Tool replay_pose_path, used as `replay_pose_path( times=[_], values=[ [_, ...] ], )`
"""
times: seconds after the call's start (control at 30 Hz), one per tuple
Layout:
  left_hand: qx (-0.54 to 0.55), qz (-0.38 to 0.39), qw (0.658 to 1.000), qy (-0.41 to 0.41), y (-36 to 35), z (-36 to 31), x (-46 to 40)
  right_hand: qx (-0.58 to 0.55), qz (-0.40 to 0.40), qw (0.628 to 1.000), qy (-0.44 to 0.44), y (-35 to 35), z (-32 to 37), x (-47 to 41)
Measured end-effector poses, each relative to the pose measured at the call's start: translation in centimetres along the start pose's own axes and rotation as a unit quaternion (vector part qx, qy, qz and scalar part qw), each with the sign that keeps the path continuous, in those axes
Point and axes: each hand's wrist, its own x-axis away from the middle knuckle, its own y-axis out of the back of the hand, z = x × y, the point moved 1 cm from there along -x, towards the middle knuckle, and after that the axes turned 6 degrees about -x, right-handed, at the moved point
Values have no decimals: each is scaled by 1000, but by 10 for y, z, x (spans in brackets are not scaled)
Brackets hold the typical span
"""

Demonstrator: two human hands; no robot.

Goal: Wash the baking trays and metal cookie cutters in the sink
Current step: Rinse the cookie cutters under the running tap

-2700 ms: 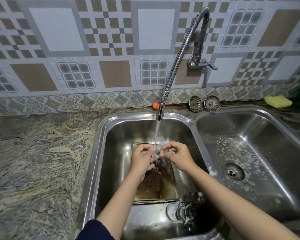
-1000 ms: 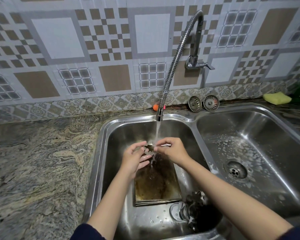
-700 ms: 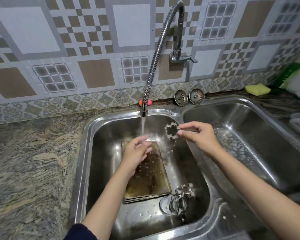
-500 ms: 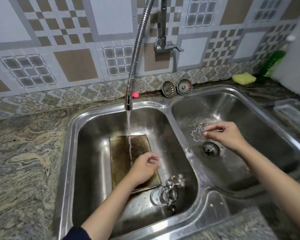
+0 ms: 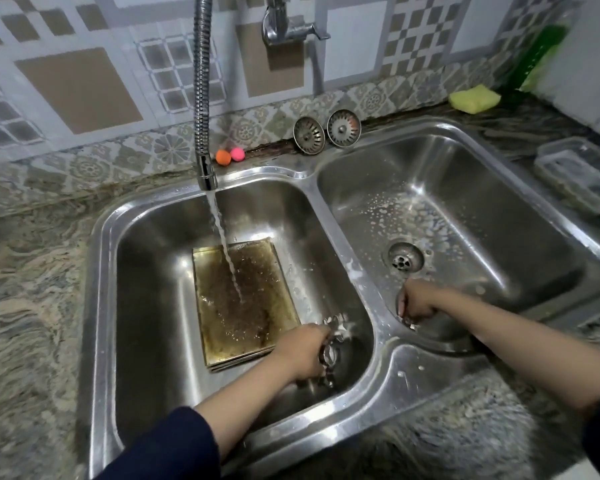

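A stack of greasy, browned baking trays (image 5: 222, 323) lies flat in the left basin (image 5: 153, 271), with tap water falling on the top one. Several metal cookie cutters (image 5: 336, 327) are piled at that basin's front right corner. My left hand (image 5: 303, 349) reaches down onto the pile, fingers curled around a ring-shaped cutter (image 5: 329, 355). My right hand (image 5: 417, 301) is low at the front of the right basin (image 5: 499, 209), closed on the flower-shaped cutter; only a sliver of its metal (image 5: 410, 325) shows under the fingers.
The flexible faucet (image 5: 203, 98) runs over the left basin. Two sink strainers (image 5: 309, 135) lean on the back ledge beside an orange ball (image 5: 223, 156) and a pink ball (image 5: 237, 153). A yellow sponge (image 5: 474, 97), a green bottle (image 5: 541, 53) and a clear container (image 5: 582, 174) sit at right. The right basin's drain (image 5: 405, 257) is uncovered.
My right hand carried the flower cutter from under the tap across the divider and down into the right basin. My left hand left the stream and dropped onto the cutter pile.
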Motion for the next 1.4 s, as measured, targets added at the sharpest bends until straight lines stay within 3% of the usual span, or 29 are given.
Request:
replay_pose_path(
  times=[0.37, 0.5, 0.6, 0.73, 0.9, 1.0, 1.1, 1.27, 1.4],
  values=[
    [24, -81, 996, -39, -9, 7, -4, -102, -99, 989, 46, 25, -2, 24],
    [85, -142, 985, -47, -7, 12, 1, -132, -188, 972, 56, 47, 8, 53],
    [145, -195, 968, -57, 2, 20, 10, -211, -285, 929, 107, 60, 30, 83],
    [264, -298, 917, -10, 20, 36, 24, -285, -344, 875, 189, 64, 75, 116],
    [364, -420, 827, 78, 49, 57, 45, -357, -251, 851, 292, 39, 131, 114],
    [430, -459, 768, 119, 62, 71, 54, -356, -206, 850, 329, 21, 159, 101],
    [480, -476, 723, 140, 70, 84, 59, -405, -203, 825, 338, 10, 184, 88],
    [513, -491, 690, 143, 78, 99, 64, -509, -228, 762, 328, 9, 216, 75],
    [504, -492, 698, 132, 82, 109, 66, -544, -239, 740, 316, 11, 224, 60]
  ],
)
